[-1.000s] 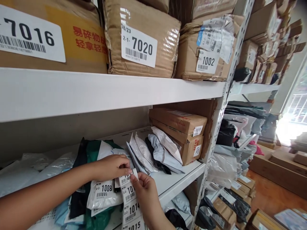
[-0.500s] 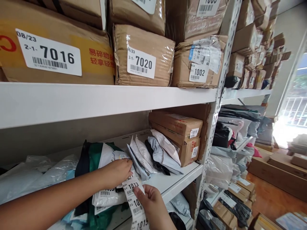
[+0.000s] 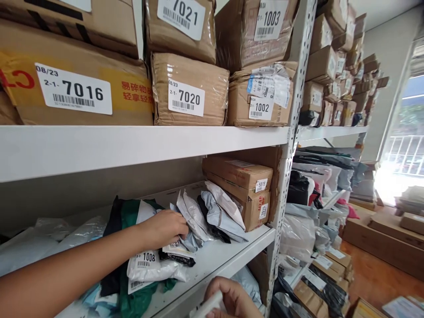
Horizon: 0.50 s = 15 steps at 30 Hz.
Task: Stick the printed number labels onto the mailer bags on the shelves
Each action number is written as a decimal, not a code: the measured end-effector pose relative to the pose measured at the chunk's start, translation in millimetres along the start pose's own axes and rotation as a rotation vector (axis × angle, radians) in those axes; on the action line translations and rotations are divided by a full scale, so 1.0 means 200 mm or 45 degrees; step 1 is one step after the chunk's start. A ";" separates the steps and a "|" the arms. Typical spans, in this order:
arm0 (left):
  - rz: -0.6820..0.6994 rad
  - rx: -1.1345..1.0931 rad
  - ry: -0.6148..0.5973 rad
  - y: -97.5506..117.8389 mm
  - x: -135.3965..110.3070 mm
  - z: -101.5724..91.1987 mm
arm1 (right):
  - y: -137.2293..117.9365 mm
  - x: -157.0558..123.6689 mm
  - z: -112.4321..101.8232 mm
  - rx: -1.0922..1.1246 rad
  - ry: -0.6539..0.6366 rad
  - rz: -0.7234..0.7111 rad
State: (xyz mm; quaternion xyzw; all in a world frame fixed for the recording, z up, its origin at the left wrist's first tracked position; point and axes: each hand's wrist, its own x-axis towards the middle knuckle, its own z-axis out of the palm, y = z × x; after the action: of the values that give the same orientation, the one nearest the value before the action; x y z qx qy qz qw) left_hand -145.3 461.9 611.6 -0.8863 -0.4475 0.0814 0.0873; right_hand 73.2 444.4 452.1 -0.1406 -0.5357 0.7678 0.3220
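My left hand presses flat, fingers spread, on a small labelled parcel on the shelf, steadying it. My right hand, lower, pinches a white label strip.

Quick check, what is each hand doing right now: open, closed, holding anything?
Left hand: fingers curled on the soft parcels on the shelf; grip cannot be told.
Right hand: closed around a white label strip at the frame's bottom edge.
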 end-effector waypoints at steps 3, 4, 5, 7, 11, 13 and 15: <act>0.059 -0.205 -0.014 -0.03 -0.02 0.01 | -0.01 0.05 0.01 0.034 -0.016 -0.069; 0.058 -0.256 -0.019 -0.04 -0.02 0.01 | -0.02 0.08 0.03 0.042 -0.009 -0.100; 0.048 -0.287 -0.025 -0.03 -0.02 0.01 | -0.03 0.10 0.04 0.040 0.003 -0.134; 0.007 -0.305 -0.036 -0.02 -0.01 0.02 | -0.06 0.15 0.07 -0.001 0.028 -0.191; -0.110 -0.328 0.039 0.01 0.01 0.04 | -0.13 0.19 0.09 -0.174 0.090 -0.293; -0.116 -0.389 0.094 0.01 0.01 0.05 | -0.14 0.21 0.10 -0.215 0.138 -0.323; -0.034 -0.526 0.096 0.00 0.01 0.06 | -0.14 0.25 0.10 -0.185 0.155 -0.315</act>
State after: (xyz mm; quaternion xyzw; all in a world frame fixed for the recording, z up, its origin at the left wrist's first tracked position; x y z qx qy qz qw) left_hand -146.6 464.0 599.0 -0.8818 -0.4628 -0.0463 -0.0787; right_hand 33.3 468.4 492.2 -0.1430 -0.5826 0.6715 0.4350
